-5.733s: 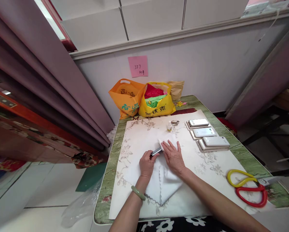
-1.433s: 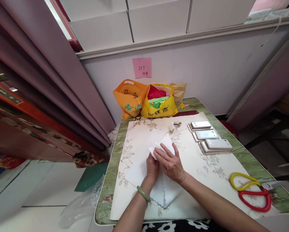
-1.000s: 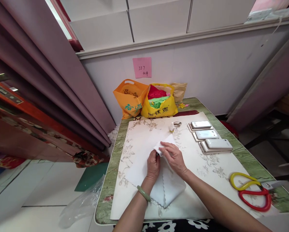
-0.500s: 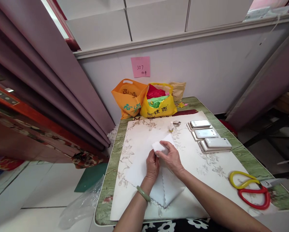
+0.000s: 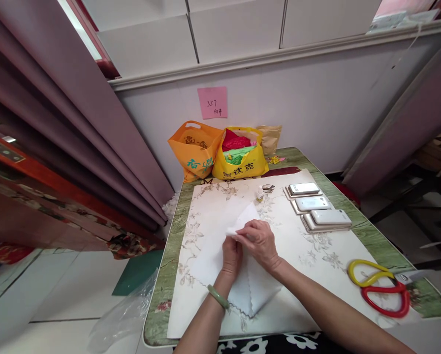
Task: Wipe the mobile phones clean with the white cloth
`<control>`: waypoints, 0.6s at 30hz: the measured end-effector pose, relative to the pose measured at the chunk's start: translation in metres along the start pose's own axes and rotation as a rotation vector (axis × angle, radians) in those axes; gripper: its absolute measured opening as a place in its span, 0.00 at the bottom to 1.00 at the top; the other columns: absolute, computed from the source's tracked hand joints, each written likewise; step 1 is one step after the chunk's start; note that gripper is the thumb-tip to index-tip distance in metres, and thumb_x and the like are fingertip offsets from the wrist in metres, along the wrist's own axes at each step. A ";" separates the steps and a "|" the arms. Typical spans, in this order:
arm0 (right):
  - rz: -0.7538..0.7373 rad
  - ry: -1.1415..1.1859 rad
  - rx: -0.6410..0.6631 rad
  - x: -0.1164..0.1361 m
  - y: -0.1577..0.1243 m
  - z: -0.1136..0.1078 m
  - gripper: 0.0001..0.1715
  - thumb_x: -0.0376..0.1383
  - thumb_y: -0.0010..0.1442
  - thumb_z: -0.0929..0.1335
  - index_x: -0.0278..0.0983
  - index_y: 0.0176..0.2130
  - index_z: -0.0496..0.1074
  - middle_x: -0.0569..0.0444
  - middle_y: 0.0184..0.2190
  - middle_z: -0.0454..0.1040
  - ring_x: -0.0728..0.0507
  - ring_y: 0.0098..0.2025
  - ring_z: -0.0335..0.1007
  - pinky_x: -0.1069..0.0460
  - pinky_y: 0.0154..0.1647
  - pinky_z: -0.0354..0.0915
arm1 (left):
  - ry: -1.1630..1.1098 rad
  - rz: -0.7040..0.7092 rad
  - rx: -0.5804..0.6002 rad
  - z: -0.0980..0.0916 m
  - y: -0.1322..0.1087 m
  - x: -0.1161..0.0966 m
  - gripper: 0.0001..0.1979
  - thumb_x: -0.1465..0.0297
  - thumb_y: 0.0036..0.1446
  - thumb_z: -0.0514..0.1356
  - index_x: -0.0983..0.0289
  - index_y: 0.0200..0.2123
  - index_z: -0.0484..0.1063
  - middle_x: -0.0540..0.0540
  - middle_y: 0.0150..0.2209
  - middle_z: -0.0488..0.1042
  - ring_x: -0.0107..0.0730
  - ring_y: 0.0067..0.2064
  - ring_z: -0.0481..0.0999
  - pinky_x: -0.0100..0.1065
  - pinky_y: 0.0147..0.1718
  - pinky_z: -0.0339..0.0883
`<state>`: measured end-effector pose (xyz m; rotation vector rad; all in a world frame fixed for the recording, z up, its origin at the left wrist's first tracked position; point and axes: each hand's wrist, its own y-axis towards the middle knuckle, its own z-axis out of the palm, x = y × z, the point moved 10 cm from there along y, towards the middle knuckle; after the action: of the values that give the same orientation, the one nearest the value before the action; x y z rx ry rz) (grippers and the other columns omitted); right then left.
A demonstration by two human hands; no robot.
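Observation:
A white cloth with scalloped edges (image 5: 248, 290) lies folded on the table in front of me, partly under my forearms. My left hand (image 5: 232, 253) is closed around a gathered part of it, its fingertips mostly hidden. Against it, my right hand (image 5: 259, 243) pinches a small white folded end that sticks up between the two hands. Whether that end belongs to the same cloth I cannot fully make out. Just beyond the hands stands a small bottle (image 5: 260, 192), with a little dark wire-like bundle (image 5: 268, 188) beside it.
Scissors with yellow and red handles (image 5: 381, 287) lie at the right edge. Several phones (image 5: 331, 217) sit stacked at the right back. An orange bag (image 5: 195, 152) and a yellow bag with coloured cloth (image 5: 242, 160) stand along the wall. A floral sheet (image 5: 209, 196) covers the table.
My right hand has turned inward and its fingers have closed tighter. The white piece that stood up flat between my hands is now folded down to a narrow end.

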<state>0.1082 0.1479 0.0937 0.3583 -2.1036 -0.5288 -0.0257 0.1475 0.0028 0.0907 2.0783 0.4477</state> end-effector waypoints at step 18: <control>0.449 0.321 -0.123 -0.080 0.006 -0.017 0.18 0.51 0.53 0.71 0.39 0.31 0.78 0.52 0.30 0.77 0.44 0.33 0.70 0.50 0.39 0.65 | -0.153 0.017 -0.043 -0.010 0.005 -0.009 0.15 0.68 0.64 0.51 0.61 0.52 0.70 0.57 0.50 0.75 0.35 0.52 0.74 0.40 0.55 0.66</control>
<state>0.1653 0.1844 0.0483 -0.0993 -1.7559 -0.3069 -0.0302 0.1466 0.0166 0.1144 1.9181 0.4809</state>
